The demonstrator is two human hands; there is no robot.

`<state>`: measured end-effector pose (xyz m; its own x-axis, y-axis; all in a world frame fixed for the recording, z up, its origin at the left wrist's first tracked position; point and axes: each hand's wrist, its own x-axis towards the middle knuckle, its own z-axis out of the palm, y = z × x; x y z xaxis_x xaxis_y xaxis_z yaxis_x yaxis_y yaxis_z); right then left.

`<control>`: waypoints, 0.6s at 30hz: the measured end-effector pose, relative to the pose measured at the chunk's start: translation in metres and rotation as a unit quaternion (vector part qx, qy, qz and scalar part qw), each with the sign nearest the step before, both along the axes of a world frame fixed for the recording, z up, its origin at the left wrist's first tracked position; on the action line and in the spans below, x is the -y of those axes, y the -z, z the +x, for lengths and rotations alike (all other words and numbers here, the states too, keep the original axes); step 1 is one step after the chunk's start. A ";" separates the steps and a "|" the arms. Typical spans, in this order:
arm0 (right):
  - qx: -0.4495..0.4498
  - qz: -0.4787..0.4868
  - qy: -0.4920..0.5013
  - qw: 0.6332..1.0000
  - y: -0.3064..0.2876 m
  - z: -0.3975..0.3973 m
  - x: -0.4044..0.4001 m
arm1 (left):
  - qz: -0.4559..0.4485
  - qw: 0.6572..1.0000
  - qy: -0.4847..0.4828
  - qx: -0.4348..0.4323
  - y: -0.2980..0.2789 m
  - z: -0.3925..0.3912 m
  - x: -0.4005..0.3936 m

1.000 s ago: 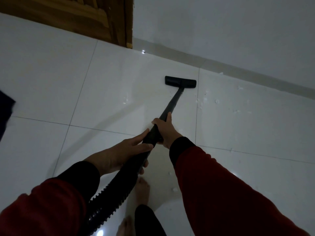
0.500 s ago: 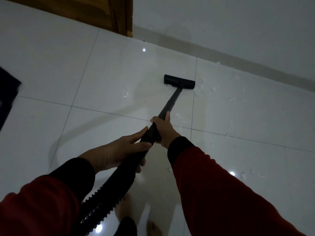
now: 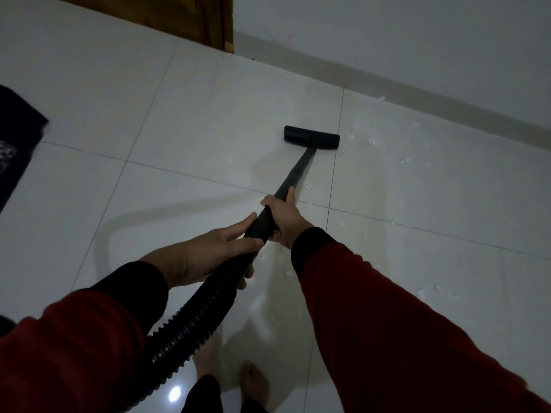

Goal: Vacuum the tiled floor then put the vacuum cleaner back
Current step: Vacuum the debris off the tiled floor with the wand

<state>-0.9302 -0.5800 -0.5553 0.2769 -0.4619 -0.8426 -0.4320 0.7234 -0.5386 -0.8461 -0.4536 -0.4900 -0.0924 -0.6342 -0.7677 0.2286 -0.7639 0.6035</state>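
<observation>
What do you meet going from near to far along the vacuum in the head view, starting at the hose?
Ribbed hose → left hand → right hand → wand → floor head → skirting → wall.

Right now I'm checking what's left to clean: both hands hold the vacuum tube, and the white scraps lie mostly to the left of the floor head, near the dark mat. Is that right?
Not quite. The head view shows the white scraps mostly to the right of the floor head, toward the wall, not near the dark mat. Both the left hand and right hand do hold the vacuum tube.
</observation>
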 end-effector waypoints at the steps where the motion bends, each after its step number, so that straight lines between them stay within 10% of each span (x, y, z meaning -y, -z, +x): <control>1: 0.003 0.001 0.003 1.000 -0.001 -0.005 -0.005 | 0.001 1.000 0.002 0.001 -0.002 -0.004 -0.005; 18: 0.010 0.014 0.015 1.000 -0.014 -0.068 -0.121 | 0.009 1.000 0.012 -0.013 -0.014 -0.063 -0.116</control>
